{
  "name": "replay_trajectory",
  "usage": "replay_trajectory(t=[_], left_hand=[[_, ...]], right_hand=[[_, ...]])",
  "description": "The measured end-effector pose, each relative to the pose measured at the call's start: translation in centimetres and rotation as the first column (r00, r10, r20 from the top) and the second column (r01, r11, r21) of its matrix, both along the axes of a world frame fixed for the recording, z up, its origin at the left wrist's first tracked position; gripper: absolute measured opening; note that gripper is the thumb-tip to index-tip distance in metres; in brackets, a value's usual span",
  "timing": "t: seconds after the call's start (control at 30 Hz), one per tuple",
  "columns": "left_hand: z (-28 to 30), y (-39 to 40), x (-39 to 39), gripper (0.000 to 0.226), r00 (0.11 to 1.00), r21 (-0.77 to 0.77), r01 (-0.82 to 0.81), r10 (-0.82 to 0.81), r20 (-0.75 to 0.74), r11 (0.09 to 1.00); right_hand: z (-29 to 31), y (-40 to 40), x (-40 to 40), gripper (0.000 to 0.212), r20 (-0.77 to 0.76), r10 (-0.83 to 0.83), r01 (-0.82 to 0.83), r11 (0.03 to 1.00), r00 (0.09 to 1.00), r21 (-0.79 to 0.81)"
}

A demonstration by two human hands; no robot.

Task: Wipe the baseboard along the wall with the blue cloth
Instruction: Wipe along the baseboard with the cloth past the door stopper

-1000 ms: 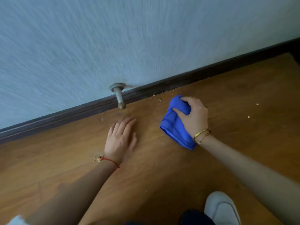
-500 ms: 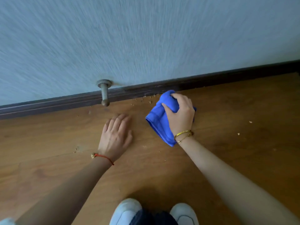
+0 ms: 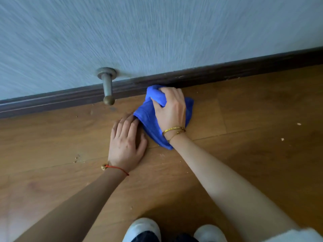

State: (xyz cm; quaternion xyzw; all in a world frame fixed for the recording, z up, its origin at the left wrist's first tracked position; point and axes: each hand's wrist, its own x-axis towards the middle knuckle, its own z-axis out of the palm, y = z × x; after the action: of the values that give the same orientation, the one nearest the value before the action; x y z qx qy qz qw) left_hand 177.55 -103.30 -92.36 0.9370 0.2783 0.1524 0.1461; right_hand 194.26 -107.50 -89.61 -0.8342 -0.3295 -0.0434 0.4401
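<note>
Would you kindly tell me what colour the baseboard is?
Dark brown baseboard, seen in the head view.

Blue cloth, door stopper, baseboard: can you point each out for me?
blue cloth [image 3: 150,117], head view, its left fold.
door stopper [image 3: 107,87], head view, its metal shaft.
baseboard [image 3: 227,73], head view, its dark face.

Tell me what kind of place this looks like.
Probably a room in a home, down at floor level: a wood-look floor meets a dark baseboard under a textured pale wall, with a metal door stopper sticking out of the wall.
</note>
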Motion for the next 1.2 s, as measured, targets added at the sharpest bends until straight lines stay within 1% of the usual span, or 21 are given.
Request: replay_trajectory(t=[0.07, 0.13, 0.2, 0.3, 0.4, 0.47, 0.5, 0.53, 0.6, 0.63, 0.67, 0.73, 0.8, 0.83, 0.9, 0.93, 0.97, 1.03, 1.1, 1.13, 1.2], left_hand=[[0.3, 0.0, 0.0, 0.047, 1.0, -0.024, 0.014, -0.014, 0.011, 1.0], [0.6, -0.1, 0.1, 0.047, 1.0, -0.04, 0.008, -0.007, 0.018, 0.999], [0.7, -0.2, 0.2, 0.047, 1.0, -0.042, 0.005, -0.005, 0.02, 0.999], [0.6, -0.3, 0.1, 0.047, 1.0, -0.038, 0.0, 0.0, 0.013, 0.999], [0.5, -0.2, 0.1, 0.048, 1.0, -0.036, 0.006, -0.005, 0.01, 0.999], [0.4, -0.1, 0.1, 0.048, 1.0, -0.04, 0.009, -0.008, 0.016, 0.999], [0.4, -0.1, 0.1, 0.048, 1.0, -0.043, 0.009, -0.009, 0.019, 0.999], [0.5, -0.1, 0.1, 0.048, 1.0, -0.046, 0.01, -0.009, 0.018, 0.999], [0.6, -0.2, 0.1, 0.048, 1.0, -0.056, 0.004, -0.003, 0.009, 0.998], [0.7, -0.2, 0.2, 0.048, 1.0, -0.062, -0.001, 0.001, 0.004, 0.998], [0.7, -0.2, 0.3, 0.048, 1.0, -0.065, -0.003, 0.003, 0.0, 0.998], [0.7, -0.4, 0.2, 0.048, 1.0, -0.056, -0.005, 0.005, 0.001, 0.998], [0.6, -0.3, 0.2, 0.048, 1.0, -0.043, -0.003, 0.003, 0.006, 0.999], [0.5, -0.2, 0.2, 0.047, 1.0, -0.036, -0.002, 0.002, 0.007, 0.999], [0.3, -0.2, 0.1, 0.046, 1.0, -0.027, -0.005, 0.006, 0.01, 1.0], [0.4, -0.1, 0.1, 0.046, 1.0, -0.028, -0.004, 0.004, 0.012, 1.0], [0.5, -0.1, 0.0, 0.047, 1.0, -0.033, 0.002, -0.001, 0.012, 0.999], [0.7, -0.2, 0.1, 0.048, 1.0, -0.041, 0.005, -0.004, 0.011, 0.999], [0.7, -0.2, 0.2, 0.048, 1.0, -0.046, 0.003, -0.002, 0.007, 0.999], [0.7, -0.2, 0.2, 0.048, 1.0, -0.046, 0.001, 0.0, 0.005, 0.999], [0.6, -0.2, 0.2, 0.048, 1.0, -0.042, -0.004, 0.004, 0.001, 0.999]], right_hand=[[-0.2, -1.9, 2.3, 0.005, 0.038, -0.112, 0.113, 0.993, 0.993, -0.034], [-0.2, -3.9, 5.1, 0.004, 0.009, -0.29, 0.29, 0.957, 0.957, -0.009], [0.1, -4.6, 6.1, 0.007, -0.029, -0.378, 0.379, 0.925, 0.925, 0.021], [0.1, -3.1, 4.4, 0.009, -0.031, -0.336, 0.337, 0.941, 0.941, 0.042], [0.1, -1.3, 1.7, 0.008, 0.035, -0.106, 0.107, 0.994, 0.994, -0.024], [0.0, -1.4, 1.8, 0.01, 0.048, -0.015, 0.018, 0.999, 0.999, -0.049], [0.1, -2.0, 2.5, 0.01, 0.052, -0.029, 0.031, 0.998, 0.998, -0.047], [0.0, -2.8, 3.6, 0.008, 0.056, -0.09, 0.093, 0.995, 0.994, -0.044], [0.0, -4.7, 6.4, 0.006, 0.031, -0.287, 0.287, 0.958, 0.958, -0.01], [0.1, -5.4, 7.3, 0.008, 0.002, -0.359, 0.359, 0.933, 0.933, 0.012], [0.2, -5.5, 7.4, 0.01, -0.019, -0.389, 0.389, 0.921, 0.921, 0.024], [0.3, -4.2, 5.7, 0.013, -0.018, -0.347, 0.348, 0.937, 0.938, 0.036], [0.5, -1.9, 2.9, 0.011, 0.02, -0.215, 0.215, 0.977, 0.976, 0.008], [0.6, -1.1, 1.7, 0.014, 0.028, -0.142, 0.143, 0.99, 0.989, -0.008], [0.7, -0.7, 1.0, 0.018, 0.003, -0.067, 0.067, 0.998, 0.998, -0.001], [0.6, -1.1, 1.6, 0.016, -0.009, -0.082, 0.082, 0.996, 0.997, 0.016], [0.8, -1.9, 2.5, 0.015, -0.009, -0.148, 0.148, 0.988, 0.989, 0.03], [1.1, -3.8, 5.2, 0.012, 0.009, -0.35, 0.348, 0.934, 0.937, 0.081], [1.6, -4.9, 6.7, 0.013, -0.011, -0.457, 0.454, 0.882, 0.89, 0.123], [1.8, -4.6, 6.4, 0.014, -0.023, -0.458, 0.457, 0.88, 0.889, 0.133], [1.9, -2.7, 4.1, 0.012, -0.002, -0.358, 0.356, 0.927, 0.934, 0.114]])
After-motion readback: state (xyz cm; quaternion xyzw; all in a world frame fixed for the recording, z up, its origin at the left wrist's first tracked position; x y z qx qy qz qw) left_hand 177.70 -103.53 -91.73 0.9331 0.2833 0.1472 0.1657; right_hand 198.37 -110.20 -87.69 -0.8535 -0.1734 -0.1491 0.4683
